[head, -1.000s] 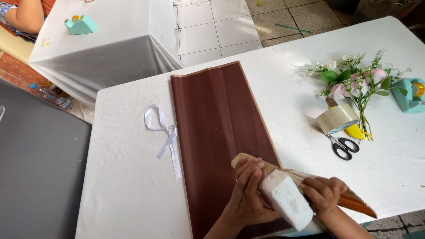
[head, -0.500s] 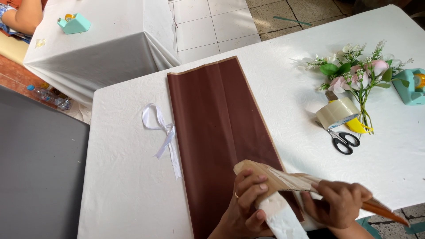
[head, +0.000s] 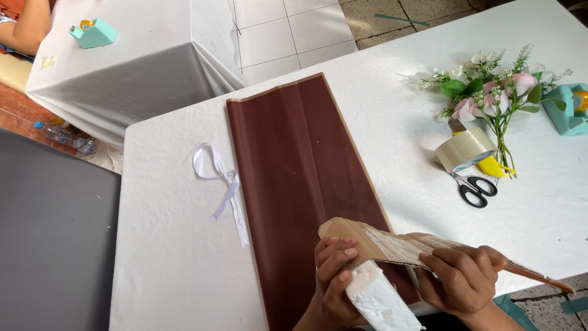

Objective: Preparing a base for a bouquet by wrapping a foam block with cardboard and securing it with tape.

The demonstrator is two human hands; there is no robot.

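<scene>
While I look down from above, my left hand (head: 334, 276) at the bottom centre of the frame has its fingers curled closed around a white foam block (head: 380, 301), which runs down to the bottom edge. Just to its right, my right hand (head: 462, 279) pinches a strip of cardboard (head: 398, 245) between thumb and fingers. That strip lies across the top of the foam and tapers to a point at the lower right. Both hands hover over the near end of a long brown sheet (head: 300, 178), spread flat on the white table (head: 171, 270) and reaching up toward the centre of the frame. Left of the sheet lies a white ribbon bow (head: 222, 184). At right centre sit black scissors (head: 476, 189), a roll of clear tape (head: 464, 149) and, beyond them, a bunch of pink and white flowers (head: 490, 92). A teal tape dispenser (head: 568, 109) stands at the right edge. Upper left, a second white table (head: 135, 61) holds another teal dispenser (head: 93, 32), beside another person's arm (head: 24, 27) in the corner.
</scene>
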